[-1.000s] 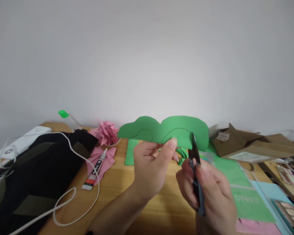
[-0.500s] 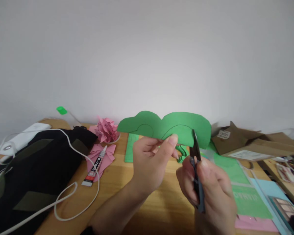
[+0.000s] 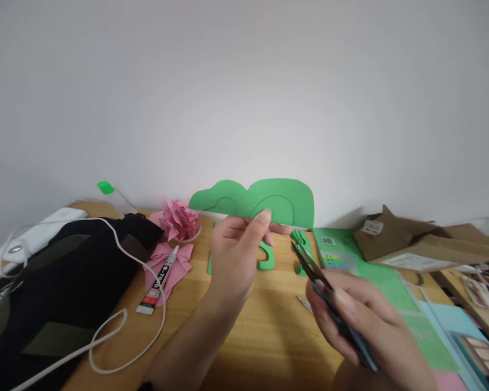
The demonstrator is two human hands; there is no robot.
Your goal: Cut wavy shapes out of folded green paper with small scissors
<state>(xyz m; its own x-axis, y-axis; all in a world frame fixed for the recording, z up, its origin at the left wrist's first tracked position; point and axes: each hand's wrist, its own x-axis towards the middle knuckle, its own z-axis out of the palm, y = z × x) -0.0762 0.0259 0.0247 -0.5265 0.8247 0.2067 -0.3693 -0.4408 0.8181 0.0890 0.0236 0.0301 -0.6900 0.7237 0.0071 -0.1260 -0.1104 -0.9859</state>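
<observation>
Right of the glue tube (image 3: 160,279), the left hand (image 3: 236,255) held the green paper (image 3: 250,201) above the desk (image 3: 273,331), its grip clamped on the lower edge. Farther right of the tube, the right hand (image 3: 370,320) had its grip closed around the scissors (image 3: 337,317), blades apart from the paper.

Left hand (image 3: 235,255) pinches lobed green paper (image 3: 287,188) at its lower edge, thumb inside the larger drawn arc; right hand (image 3: 369,315) grips scissors (image 3: 341,323), blades slightly parted, clear of the sheet. Left of the left-hand grip: B-7000 glue tube (image 3: 160,279) on pink paper (image 3: 183,265), crumpled pink paper flower (image 3: 178,220) behind. Beyond the right-hand grip: brown cardboard box (image 3: 415,236).
</observation>
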